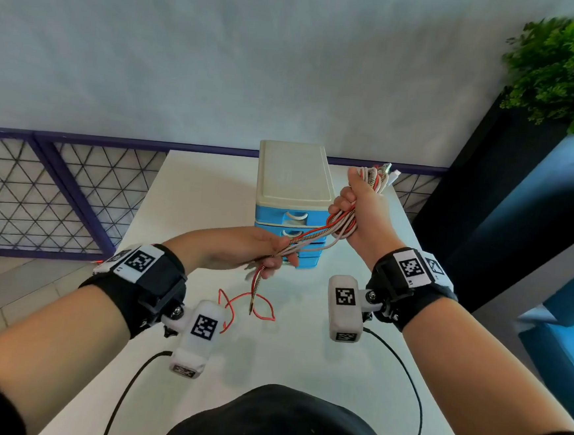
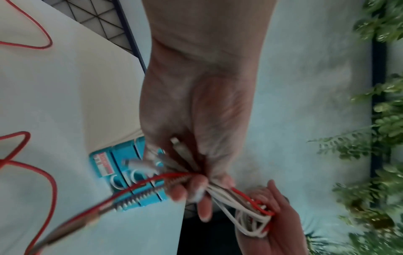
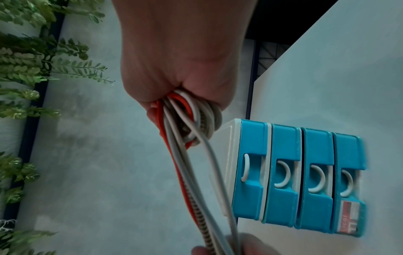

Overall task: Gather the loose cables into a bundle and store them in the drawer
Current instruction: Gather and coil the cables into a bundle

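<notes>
Now both hands grip the cables [image 1: 315, 238].
Right hand [image 1: 361, 216] clutches the coil; left hand [image 1: 241, 251] pinches the tails before the drawers [image 1: 294, 231].

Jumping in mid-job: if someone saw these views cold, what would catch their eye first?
Probably the cable bundle, red and white strands looped in the raised right hand and stretched down to the left hand, which pinches the loose ends. Just behind stands the blue drawer unit on the white table, all four drawers shut. A red cable tail trails on the table below.
</notes>
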### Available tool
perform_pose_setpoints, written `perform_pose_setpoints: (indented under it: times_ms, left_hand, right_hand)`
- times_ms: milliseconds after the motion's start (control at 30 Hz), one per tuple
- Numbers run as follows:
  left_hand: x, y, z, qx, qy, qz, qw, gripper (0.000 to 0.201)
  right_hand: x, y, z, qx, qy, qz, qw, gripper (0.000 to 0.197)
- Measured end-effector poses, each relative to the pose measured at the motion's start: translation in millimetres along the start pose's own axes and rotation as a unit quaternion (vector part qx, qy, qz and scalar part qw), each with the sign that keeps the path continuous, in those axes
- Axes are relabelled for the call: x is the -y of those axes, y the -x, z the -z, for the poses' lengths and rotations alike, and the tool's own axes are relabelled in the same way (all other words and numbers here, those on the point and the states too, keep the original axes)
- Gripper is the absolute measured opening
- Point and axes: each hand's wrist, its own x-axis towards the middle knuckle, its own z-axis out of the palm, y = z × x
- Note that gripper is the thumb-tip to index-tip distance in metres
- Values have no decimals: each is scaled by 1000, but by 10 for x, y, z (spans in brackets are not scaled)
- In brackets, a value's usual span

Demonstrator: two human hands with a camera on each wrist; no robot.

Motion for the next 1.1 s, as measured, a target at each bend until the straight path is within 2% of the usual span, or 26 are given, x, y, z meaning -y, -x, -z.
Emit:
perform_pose_setpoints:
  times_ms: [67,100,167,233,333,400,467,567,667,767,867,967,1067,1100]
  left_hand:
    - [-62,-33,18,-80,-128,-9,988,33]
    - [-85,-57,38,-123,-213,-14,969,30]
    - [-151,-74,64,-208,-390,-16,897,25]
    - [-225,-53,81,-258,-499,-48,826,19]
    - [-322,-12,96,-248,-583,-118,765,14]
    - [-350,-7,93,-243,-580,-162,760,12]
    - [-352,-19,97,-250,-549,-181,776,28]
    - [-389,-10,98,-254,-513,-171,802,47]
    - [-431,6,100,-234,-488,-164,825,50]
    - [-443,13,107,-220,-486,-180,826,52]
    - [-412,5,103,-226,-480,-181,828,59]
    - [-410,20,71,-245,-489,-194,814,79]
    - [-385,9,80,-279,-542,-179,772,107]
    - [-370,-12,88,-277,-553,-162,769,113]
  right_hand:
    - [-16,14,5,10,32,-5,999,29]
    - [-18,26,4,20,58,-7,998,27]
    - [-8,57,0,47,138,-9,989,24]
    - [-2,94,-9,78,226,-11,971,20]
    - [-32,141,-48,120,334,-18,935,17]
    - [-75,158,-76,134,434,-5,891,15]
    - [-112,184,-104,155,481,-10,863,11]
    - [-172,221,-105,182,438,-48,879,21]
    - [-209,291,-102,218,330,-99,913,23]
    - [-241,338,-88,244,241,-133,930,27]
    - [-237,381,-80,254,221,-146,930,23]
    - [-245,408,-59,257,240,-151,924,21]
    - [-292,449,-60,272,290,-150,905,14]
    - [-316,456,-57,270,305,-148,902,13]
